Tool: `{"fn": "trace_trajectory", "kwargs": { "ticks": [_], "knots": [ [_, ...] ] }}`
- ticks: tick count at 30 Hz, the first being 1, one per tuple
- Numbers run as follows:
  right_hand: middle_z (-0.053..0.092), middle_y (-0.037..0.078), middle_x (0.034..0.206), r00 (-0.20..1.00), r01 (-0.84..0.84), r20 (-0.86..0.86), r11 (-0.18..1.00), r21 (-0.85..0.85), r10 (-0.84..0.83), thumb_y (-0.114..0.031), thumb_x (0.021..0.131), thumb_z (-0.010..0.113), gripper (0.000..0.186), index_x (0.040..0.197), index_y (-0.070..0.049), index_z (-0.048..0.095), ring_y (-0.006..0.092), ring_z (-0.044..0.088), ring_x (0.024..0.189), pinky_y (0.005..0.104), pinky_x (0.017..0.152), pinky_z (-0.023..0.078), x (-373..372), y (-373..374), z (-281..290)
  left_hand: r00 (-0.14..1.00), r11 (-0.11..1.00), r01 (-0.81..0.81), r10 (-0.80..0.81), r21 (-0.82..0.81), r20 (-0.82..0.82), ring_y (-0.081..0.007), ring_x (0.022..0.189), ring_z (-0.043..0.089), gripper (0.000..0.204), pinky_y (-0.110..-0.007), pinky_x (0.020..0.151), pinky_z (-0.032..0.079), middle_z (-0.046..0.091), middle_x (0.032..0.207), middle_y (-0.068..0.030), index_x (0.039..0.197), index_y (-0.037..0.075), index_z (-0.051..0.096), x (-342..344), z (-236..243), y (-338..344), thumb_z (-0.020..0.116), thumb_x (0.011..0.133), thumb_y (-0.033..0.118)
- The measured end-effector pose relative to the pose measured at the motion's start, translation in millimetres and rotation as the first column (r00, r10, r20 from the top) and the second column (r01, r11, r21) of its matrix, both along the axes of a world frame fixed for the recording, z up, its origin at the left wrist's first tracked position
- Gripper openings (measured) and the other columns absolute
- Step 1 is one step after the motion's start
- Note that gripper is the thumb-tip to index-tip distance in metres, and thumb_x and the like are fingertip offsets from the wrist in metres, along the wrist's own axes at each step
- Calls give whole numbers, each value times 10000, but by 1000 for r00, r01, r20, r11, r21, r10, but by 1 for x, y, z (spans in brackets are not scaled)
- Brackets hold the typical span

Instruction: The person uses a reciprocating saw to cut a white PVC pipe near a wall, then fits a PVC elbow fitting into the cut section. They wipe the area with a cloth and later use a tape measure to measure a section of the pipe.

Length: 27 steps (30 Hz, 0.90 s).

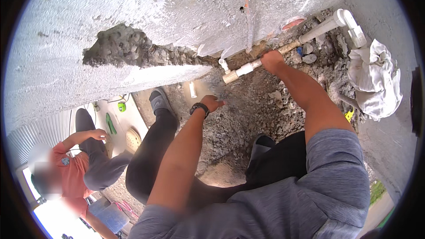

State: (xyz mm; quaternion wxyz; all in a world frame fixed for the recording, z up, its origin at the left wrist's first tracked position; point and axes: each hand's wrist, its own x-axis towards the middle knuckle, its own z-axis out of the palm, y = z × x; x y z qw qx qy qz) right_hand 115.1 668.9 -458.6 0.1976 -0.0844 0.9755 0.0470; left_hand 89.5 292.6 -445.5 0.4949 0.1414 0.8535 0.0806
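Observation:
A long white plastic pipe [316,32] lies slantwise over the broken ground along the foot of the wall. My right hand [273,61] is closed around it, close to its left end. Beyond that hand a white coupling [245,69] and a beige end [230,77] stick out. Elbow fittings [345,17] turn the far right end downward. Just above the beige end stands a small white fitting [224,65]. My left hand [212,103], with a dark watch on the wrist, hovers over the soil, fingers loosely bent and partly stretched; I see nothing held.
A short white pipe piece [192,89] lies left of my left hand. Rubble [310,58] and a crumpled white sack [376,79] are at right. The rough wall [177,17] has a broken hollow. A co-worker [75,168] sits at left, near a green tape measure [121,106].

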Motion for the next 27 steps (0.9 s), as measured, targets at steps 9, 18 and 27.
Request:
{"fn": "trace_trajectory", "kwargs": {
  "ticks": [9, 18, 27],
  "knots": [
    [759, 101, 1004, 998, -11, 65, 1000, 21, 10, -213, 913, 614, 207, 956, -126, 797, 287, 745, 931, 426, 800, 593, -7, -9, 15, 960, 928, 248, -273, -278, -55, -413, 1084, 664, 706, -451, 953, 493, 711, 1097, -264, 1071, -35, 744, -79, 171, -65, 622, 875, 632],
    [763, 135, 987, 998, -20, 56, 1000, 19, 19, -258, 911, 659, 203, 957, -113, 793, 301, 746, 936, 428, 814, 597, -6, -3, -1, 679, 942, -241, 335, 232, -653, -279, 1102, 692, 739, -374, 946, 545, 701, 1196, -231, 1392, -32, 567, -53, 387, -126, 758, 888, 473],
    [763, 116, 1043, 993, -52, 110, 995, 87, 42, -151, 944, 548, 261, 1017, -123, 797, 285, 744, 990, 419, 828, 601, -12, -21, 22, 421, 894, -188, 447, 406, -789, -250, 1145, 654, 738, -375, 939, 537, 676, 1253, -175, 1444, 39, 537, 0, 506, -115, 612, 958, 590]
  ]
}}
